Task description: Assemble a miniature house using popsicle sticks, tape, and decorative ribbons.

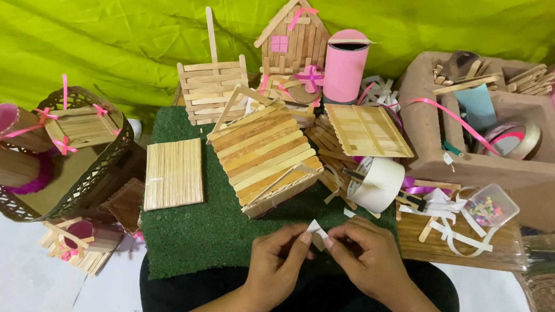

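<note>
Green turf [181, 234] held a roofed stick house [265, 158], seemingly far along. Both hands, left hand [276, 263] and right hand [368, 257], pinched a small white paper piece [316, 230] at its near edge, not yet attached.

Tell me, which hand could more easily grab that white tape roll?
Probably the right hand. The tape roll lies just above it, right of the stick roof. The left hand would have to cross over. Both hands pinch a small white paper piece.
</note>
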